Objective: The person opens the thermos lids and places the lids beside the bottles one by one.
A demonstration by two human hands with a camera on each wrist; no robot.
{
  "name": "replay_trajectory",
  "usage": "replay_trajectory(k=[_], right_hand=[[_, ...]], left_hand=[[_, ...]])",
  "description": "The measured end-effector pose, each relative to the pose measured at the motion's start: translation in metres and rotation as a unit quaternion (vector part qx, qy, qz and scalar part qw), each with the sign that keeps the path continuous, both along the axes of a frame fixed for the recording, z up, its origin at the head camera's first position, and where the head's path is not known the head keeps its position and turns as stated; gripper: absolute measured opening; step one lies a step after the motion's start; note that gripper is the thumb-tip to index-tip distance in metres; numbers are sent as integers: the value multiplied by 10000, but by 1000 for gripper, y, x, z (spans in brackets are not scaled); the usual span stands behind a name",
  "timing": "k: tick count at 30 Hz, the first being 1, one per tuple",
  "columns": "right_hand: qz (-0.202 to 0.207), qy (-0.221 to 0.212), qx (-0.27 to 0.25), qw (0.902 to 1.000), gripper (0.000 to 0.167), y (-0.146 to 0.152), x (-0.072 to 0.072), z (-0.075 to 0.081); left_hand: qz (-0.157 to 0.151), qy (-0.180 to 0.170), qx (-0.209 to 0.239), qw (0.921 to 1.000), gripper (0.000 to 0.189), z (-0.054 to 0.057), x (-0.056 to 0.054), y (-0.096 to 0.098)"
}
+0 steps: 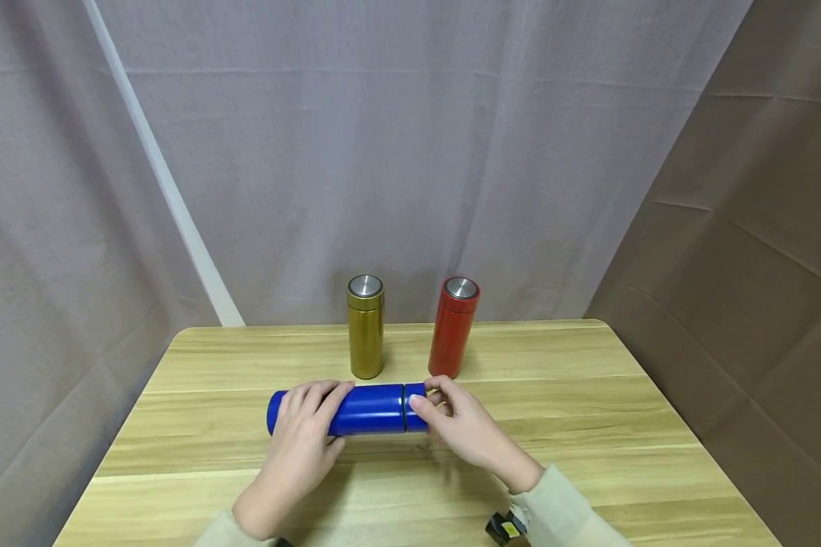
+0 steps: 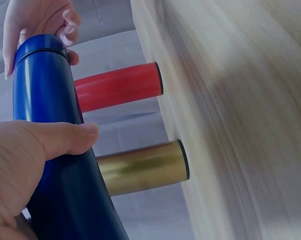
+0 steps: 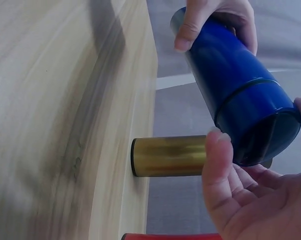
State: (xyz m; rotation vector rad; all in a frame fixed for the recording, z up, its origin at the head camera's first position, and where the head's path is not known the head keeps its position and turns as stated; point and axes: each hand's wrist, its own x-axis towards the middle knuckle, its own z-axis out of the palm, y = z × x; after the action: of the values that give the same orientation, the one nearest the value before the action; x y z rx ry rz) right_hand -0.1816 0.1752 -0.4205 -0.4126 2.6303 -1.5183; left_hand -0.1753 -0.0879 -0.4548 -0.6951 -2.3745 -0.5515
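A blue thermos bottle (image 1: 369, 409) lies on its side in the air above the table, its capped end to the right. My left hand (image 1: 305, 429) grips its body toward the base, the thumb (image 2: 70, 137) across the near side. At the other end my right hand (image 1: 468, 425) holds the blue cap (image 3: 255, 112) between thumb and fingers. A dark ring marks the seam between cap and body. The cap sits against the body. Behind the bottle stand a gold thermos (image 1: 366, 334) and a red thermos (image 1: 453, 334), both upright with silver-topped lids.
The wood-grain table (image 1: 588, 410) has rounded back corners. Grey curtain (image 1: 410, 152) hangs behind it, and a brownish cloth (image 1: 759, 266) hangs on the right. A small black device (image 1: 505, 528) sits by the right sleeve.
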Motion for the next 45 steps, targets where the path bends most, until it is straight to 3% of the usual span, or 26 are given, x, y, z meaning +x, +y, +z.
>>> replay_trajectory(k=[7, 14, 26, 31, 37, 45], right_hand=[[7, -300, -270, 9992, 42, -2, -3, -2], [160, -176, -366, 9990, 45, -3, -3, -2], [578, 183, -242, 9979, 53, -2, -2, -4], [473, 113, -166, 9987, 56, -4, 1, -1], [53, 153, -152, 9998, 46, -5, 0, -2], [34, -269, -241, 9993, 44, -6, -1, -7]], left_hand=[[55, -176, 30, 9998, 78, -1, 0, -3], [105, -254, -2, 9996, 78, 0, -1, -5], [5, -701, 104, 9975, 77, -4, -1, -9], [-28, -775, 138, 9969, 75, -5, -1, -9], [-19, -593, 58, 9982, 77, -3, 0, -7], [-33, -84, 21, 10000, 80, -5, -1, -5]])
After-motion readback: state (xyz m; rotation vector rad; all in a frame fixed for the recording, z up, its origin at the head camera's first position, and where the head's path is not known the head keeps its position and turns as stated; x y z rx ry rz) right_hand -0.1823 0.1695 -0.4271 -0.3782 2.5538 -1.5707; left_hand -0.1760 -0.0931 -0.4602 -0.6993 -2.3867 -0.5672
